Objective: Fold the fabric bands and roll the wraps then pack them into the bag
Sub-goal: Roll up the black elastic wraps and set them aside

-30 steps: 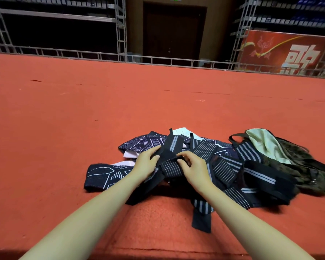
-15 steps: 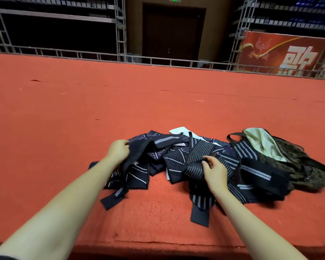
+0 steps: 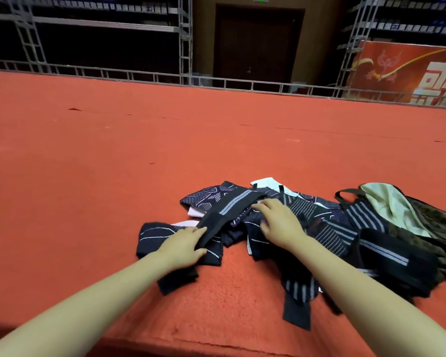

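1. Seemingly, little is done in the head view: the wraps and bands (image 3: 289, 228) are seen in a loose heap on the red carpet (image 3: 139, 163), just beside the bag (image 3: 407, 222); nothing folded or rolled is seen.
2. One striped wrap (image 3: 224, 212) is pinched by the left hand (image 3: 183, 247); the right hand (image 3: 281, 222) is laid, fingers spread, on the heap.
3. The bag's inside is hidden, and separate pieces are hard to count.
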`<state>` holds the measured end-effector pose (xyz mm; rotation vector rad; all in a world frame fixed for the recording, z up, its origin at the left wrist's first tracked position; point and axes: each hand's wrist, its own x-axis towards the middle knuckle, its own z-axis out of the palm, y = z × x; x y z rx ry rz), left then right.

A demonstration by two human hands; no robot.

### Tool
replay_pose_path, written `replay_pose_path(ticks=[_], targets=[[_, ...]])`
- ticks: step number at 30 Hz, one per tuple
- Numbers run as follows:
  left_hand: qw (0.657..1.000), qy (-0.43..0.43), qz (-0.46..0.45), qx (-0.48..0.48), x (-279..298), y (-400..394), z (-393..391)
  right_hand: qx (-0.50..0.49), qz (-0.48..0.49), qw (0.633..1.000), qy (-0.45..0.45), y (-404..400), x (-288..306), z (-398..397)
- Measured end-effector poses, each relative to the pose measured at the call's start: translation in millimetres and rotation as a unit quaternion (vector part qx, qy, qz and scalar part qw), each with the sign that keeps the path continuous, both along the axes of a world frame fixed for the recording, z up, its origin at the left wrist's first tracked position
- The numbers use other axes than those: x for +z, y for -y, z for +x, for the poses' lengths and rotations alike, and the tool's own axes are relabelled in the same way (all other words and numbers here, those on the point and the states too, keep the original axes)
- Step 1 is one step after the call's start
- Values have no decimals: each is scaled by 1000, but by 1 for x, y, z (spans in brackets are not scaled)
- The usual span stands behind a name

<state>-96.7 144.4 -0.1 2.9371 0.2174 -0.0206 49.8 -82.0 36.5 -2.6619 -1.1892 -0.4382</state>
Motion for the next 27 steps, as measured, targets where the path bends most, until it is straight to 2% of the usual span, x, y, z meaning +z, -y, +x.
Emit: replay_pose_path(ticks=[2, 8, 10, 13, 15, 18, 21, 24, 27], targets=[[999, 42, -29, 19, 0, 0, 1, 47, 5, 998, -33, -16, -11, -10], [978, 164, -102, 73, 6, 2, -1, 66, -5, 994, -90, -47, -22, -23], [961, 206, -160, 89, 17, 3, -5, 71, 8, 994, -84, -53, -19, -25], [927, 291, -228, 62, 39, 5, -16, 85, 48, 994, -56, -60, -9, -26], [910, 331, -246, 48, 55, 8, -23, 97, 94, 987, -90, -62, 1, -28], [924, 317, -211, 28, 69, 3, -29, 90, 203, 960, -172, -57, 23, -37], [941, 272, -199, -29, 77, -4, -33, 97, 295, 936, -166, -44, 48, -47], [923, 313, -217, -53, 87, -6, -31, 139, 299, 935, -130, -34, 73, -56], [908, 334, -243, -67, 96, -4, -26, 163, 270, 938, -142, -25, 100, -65]])
